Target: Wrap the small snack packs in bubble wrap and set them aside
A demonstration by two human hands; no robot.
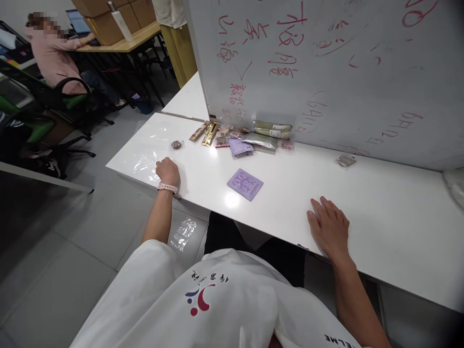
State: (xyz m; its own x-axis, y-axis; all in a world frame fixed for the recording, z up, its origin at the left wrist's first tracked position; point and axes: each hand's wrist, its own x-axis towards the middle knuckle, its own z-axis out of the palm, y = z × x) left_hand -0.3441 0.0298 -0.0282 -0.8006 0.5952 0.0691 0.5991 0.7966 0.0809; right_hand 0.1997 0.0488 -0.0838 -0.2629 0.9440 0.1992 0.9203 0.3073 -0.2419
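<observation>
My left hand (167, 172), with a pink band at the wrist, rests on the white table with its fingers curled closed. It touches the right edge of a clear plastic bag (147, 162) lying flat; anything inside the fingers is hidden. Flat on the table, my right hand (330, 231) is open and holds nothing. Between the hands lies a purple patterned packet (245, 184), touched by neither. Behind it are a lilac pouch (241, 147), gold sachets (210, 134), a silver packet (261, 140) and green packs (272, 129). A small brown wrapped piece (176, 144) sits above my left hand.
A whiteboard (326, 96) with red writing stands along the table's back edge. Near it lies a small clear-wrapped packet (346, 161). Another plastic bag (183, 233) is on the floor. At the far left, a person in pink (54, 58) sits at a desk.
</observation>
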